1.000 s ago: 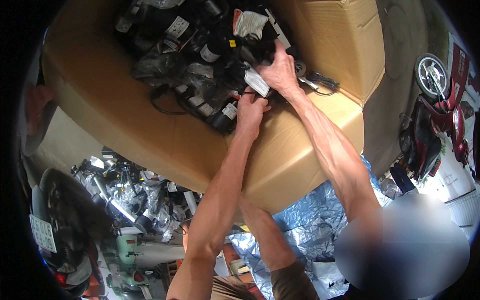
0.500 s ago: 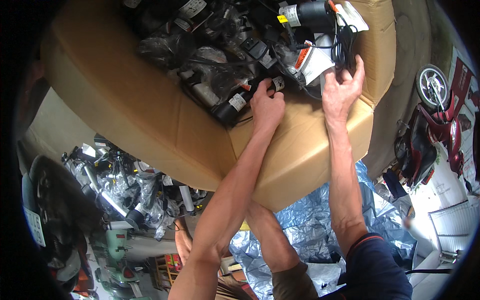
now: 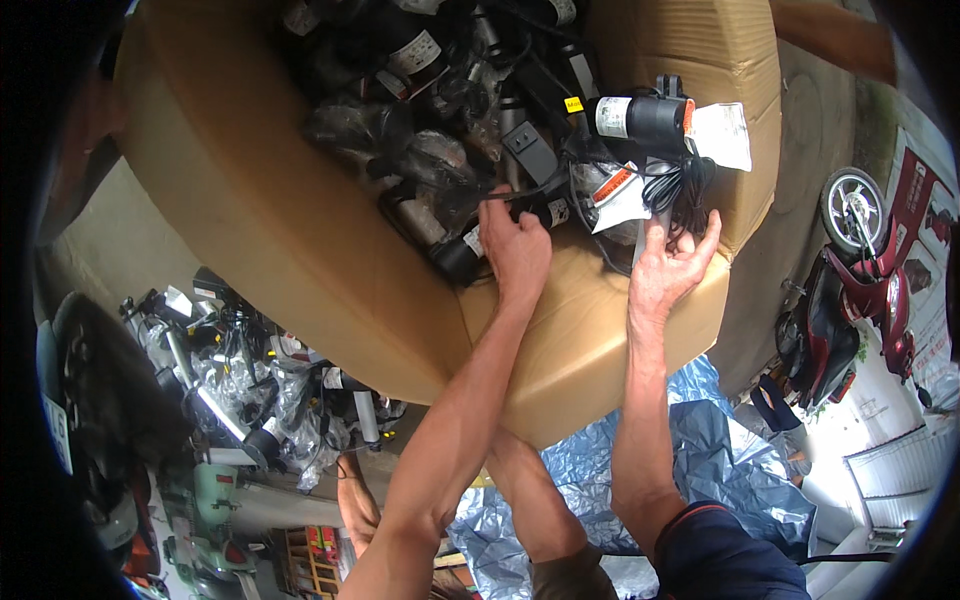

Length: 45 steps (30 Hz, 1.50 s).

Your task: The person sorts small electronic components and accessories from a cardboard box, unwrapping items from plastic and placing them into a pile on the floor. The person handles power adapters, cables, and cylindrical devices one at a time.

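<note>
A large cardboard box (image 3: 590, 350) stands before me, holding several black motor units, cables and clear plastic bags. My left hand (image 3: 515, 250) reaches into it, fingers stretched out over a black cylinder (image 3: 460, 257) with a white label; its fingertips lie by a black cable. Just beyond them is a black power adapter (image 3: 530, 152). My right hand (image 3: 665, 280) is around a silver tube (image 3: 654, 215), under a coil of black cable (image 3: 685, 190); its fingers are partly hidden. Above sits a black motor (image 3: 640, 118) with a white paper (image 3: 722, 135). A tag with orange print (image 3: 615, 200) hangs beside the coil.
More motor units in plastic (image 3: 240, 380) lie on the floor to the left. Silver-blue sheeting (image 3: 730, 450) spreads below the box. A red motorbike (image 3: 850, 290) stands at the right. Another person's arm (image 3: 835, 38) shows at the top right.
The black motor and cable coil have come nearer along with my right hand. My left hand has slid left off the cylinder's end toward the adapter. The view has shifted slightly.
</note>
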Each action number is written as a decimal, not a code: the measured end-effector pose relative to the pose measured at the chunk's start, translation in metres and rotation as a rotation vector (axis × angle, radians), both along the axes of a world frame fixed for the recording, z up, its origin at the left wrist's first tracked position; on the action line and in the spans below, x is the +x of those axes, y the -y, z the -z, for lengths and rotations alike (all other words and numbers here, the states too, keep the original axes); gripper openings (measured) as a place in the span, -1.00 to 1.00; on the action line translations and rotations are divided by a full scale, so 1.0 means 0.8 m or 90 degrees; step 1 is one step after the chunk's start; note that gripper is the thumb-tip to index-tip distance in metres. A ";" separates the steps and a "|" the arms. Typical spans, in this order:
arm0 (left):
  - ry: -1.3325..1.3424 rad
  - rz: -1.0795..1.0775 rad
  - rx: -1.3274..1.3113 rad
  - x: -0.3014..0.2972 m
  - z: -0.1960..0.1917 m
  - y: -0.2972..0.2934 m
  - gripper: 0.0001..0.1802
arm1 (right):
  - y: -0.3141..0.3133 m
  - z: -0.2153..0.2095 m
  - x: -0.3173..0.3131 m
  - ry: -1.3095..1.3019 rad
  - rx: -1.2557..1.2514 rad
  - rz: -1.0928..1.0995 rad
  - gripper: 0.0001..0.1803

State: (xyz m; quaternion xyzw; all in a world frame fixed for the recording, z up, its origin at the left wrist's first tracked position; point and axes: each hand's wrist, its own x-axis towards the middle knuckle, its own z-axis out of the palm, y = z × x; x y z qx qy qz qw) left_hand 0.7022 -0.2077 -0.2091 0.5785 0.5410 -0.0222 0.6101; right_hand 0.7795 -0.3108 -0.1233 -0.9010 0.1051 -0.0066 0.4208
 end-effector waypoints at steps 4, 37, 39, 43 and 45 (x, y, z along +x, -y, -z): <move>0.022 0.035 -0.218 0.034 0.031 -0.008 -0.25 | -0.001 0.004 -0.001 -0.027 -0.040 0.011 -0.04; -0.159 0.710 -0.330 -0.038 -0.179 -0.127 -0.57 | -0.147 0.160 -0.062 -0.165 -0.565 -1.174 -0.37; -0.021 0.401 0.037 -0.022 -0.170 -0.184 -0.67 | -0.151 0.171 -0.083 -0.164 -0.555 -1.129 -0.42; -0.246 0.562 0.389 0.015 -0.067 -0.252 -0.45 | -0.181 0.154 -0.130 -0.112 -0.531 -1.137 -0.59; -0.412 0.772 0.229 0.041 -0.059 -0.230 -0.35 | -0.158 0.190 -0.138 -0.061 -0.510 -1.027 -0.60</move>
